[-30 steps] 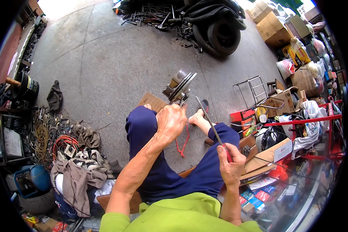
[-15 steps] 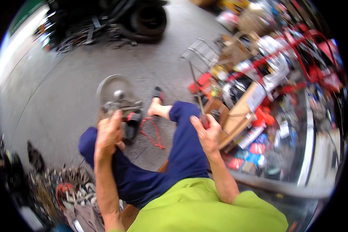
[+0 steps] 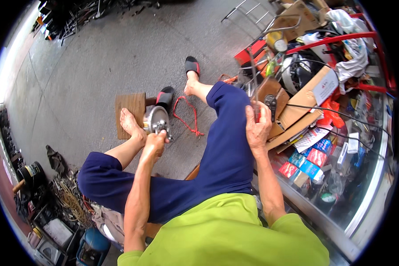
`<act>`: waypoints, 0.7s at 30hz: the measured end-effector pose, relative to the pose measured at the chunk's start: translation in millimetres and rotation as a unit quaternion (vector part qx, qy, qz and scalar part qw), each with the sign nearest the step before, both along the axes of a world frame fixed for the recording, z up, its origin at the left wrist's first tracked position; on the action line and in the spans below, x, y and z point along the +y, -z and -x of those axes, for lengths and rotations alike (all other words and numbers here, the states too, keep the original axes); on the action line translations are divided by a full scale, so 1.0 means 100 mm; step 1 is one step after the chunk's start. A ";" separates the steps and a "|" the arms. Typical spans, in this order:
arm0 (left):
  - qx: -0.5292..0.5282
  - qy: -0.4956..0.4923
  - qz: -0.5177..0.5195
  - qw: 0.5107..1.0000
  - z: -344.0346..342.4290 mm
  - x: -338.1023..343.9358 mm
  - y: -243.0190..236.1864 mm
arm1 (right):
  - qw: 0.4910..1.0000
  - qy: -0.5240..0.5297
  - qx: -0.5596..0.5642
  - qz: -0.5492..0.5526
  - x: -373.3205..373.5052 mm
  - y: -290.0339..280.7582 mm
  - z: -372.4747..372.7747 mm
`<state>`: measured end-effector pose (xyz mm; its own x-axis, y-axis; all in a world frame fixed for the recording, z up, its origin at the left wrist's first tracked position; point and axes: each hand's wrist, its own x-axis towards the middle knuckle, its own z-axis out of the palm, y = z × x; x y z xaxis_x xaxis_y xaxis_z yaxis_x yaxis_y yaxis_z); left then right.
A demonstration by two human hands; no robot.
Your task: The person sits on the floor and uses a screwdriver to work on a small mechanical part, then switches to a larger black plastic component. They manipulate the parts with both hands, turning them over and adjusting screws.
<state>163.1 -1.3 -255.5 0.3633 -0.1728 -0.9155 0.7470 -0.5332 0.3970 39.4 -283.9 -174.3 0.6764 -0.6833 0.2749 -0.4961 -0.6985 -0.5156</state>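
Note:
My left hand (image 3: 155,144) is closed on a round silver metal part (image 3: 158,116) that has a rim and a small mechanism at its centre. I hold it low between my legs, close to a wooden block (image 3: 127,103) on which my bare left foot rests. Beside my right knee, my right hand (image 3: 259,128) is closed around the reddish handle of a long thin screwdriver (image 3: 253,73). Its shaft points away from me and looks blurred; the fingers partly hide the handle.
An unworn black slipper (image 3: 165,96) and a red cord (image 3: 186,113) lie on the grey floor. To the right, a glass-topped counter (image 3: 306,201) carries cardboard (image 3: 306,99), small boxes and cables. Tools and cords pile up at lower left, near a blue tank (image 3: 96,239).
The round metal part is now lower and nearer my left foot, which shows bare on the block. My right hand has shifted right with the screwdriver. The view has moved.

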 end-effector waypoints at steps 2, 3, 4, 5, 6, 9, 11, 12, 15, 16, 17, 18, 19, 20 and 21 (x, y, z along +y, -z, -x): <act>0.039 -0.012 -0.027 0.999 0.12 -0.12 0.33 | 0.998 -0.046 0.034 -0.032 0.16 0.08 -0.18; 0.054 -0.023 -0.037 0.998 0.19 -0.20 0.53 | 0.996 -0.063 0.051 -0.034 0.21 0.13 -0.24; 0.036 -0.002 -0.064 0.997 0.28 -0.27 0.74 | 0.994 -0.087 0.065 0.013 0.24 0.18 -0.30; 0.036 0.056 -0.115 0.991 0.32 -0.40 0.83 | 0.989 -0.114 0.078 0.056 0.23 0.22 -0.34; 0.032 0.089 -0.137 0.986 0.40 -0.47 0.98 | 0.989 -0.104 0.093 0.051 0.20 0.22 -0.39; -0.054 0.232 -0.136 0.962 0.54 -0.61 1.17 | 0.992 -0.065 0.110 0.011 0.06 0.22 -0.51; -0.010 0.263 -0.100 0.960 0.55 -0.72 1.31 | 0.993 0.012 0.086 -0.077 0.02 0.21 -0.64; 0.002 0.269 -0.075 0.960 0.54 -0.78 1.39 | 0.991 0.030 0.086 -0.094 -0.01 0.26 -0.67; 0.044 0.290 0.000 0.956 0.51 -1.03 1.72 | 0.986 0.026 0.136 -0.093 -0.05 0.24 -0.78; 0.053 0.296 0.024 0.954 0.51 -1.10 1.84 | 0.983 0.036 0.139 -0.114 -0.03 0.22 -0.79; 0.071 0.302 0.031 0.950 0.52 -1.17 1.97 | 0.979 0.048 0.147 -0.132 -0.04 0.22 -0.81; 0.088 0.309 0.039 0.946 0.54 -1.25 2.09 | 0.973 0.080 0.164 -0.142 -0.02 0.19 -0.85; 0.103 0.316 0.048 0.942 0.55 -1.32 2.22 | 0.972 0.077 0.174 -0.135 -0.04 0.21 -0.85; 0.123 0.330 0.045 0.935 0.53 -1.42 2.27 | 0.972 0.073 0.184 -0.124 -0.05 0.21 -0.82; 0.135 0.356 0.059 0.923 0.56 -1.48 2.34 | 0.972 0.071 0.196 -0.112 -0.05 0.18 -0.81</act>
